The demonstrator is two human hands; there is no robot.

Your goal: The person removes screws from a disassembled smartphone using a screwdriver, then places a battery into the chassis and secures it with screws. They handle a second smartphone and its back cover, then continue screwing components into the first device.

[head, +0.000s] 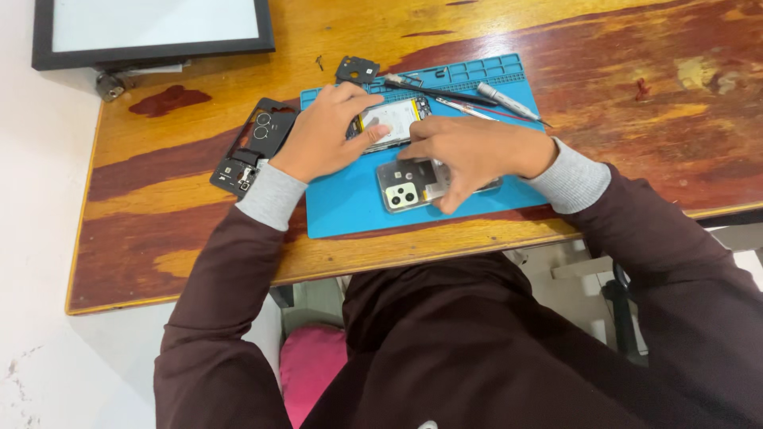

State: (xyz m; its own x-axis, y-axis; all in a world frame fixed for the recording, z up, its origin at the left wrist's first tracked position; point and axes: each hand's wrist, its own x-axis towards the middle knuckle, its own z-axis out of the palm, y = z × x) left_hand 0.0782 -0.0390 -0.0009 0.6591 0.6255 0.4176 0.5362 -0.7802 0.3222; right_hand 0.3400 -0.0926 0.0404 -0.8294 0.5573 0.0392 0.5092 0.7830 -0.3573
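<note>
Looking down from the head camera, centre of the frame: the left hand (pixel 322 135) lies over the opened phone body (pixel 389 121) on the blue work mat (pixel 342 210), fingers curled round its left edge and thumb pressing its lower edge, pinning it in place. Just below and to the right, the right hand (pixel 477 155) hovers low over the grey back cover (pixel 413 187), the one with the camera lenses showing at its left end; fingers bent down onto it, thumb tucked under, though whether it truly grips or only presses I cannot tell. By my reading we are mid-disassembly, or mid-reassembly, with the cover apart from the body and both pieces side by side; the next move looks to call for a steady left hold and a careful fingertip lift or alignment along the cover's edge. Upper centre, at the mat's top rim, a black-handled tool (pixel 441 91) and a silver screwdriver (pixel 509 102) lie crossed, untouched. Left of the mat, a black inner frame piece (pixel 254 147) lies on the wooden table (pixel 636 119), and a small black part (pixel 357 70) lies above the mat. Upper left, a black-framed white panel (pixel 151 32) with nothing legible on it. No packages or labels visible.
</note>
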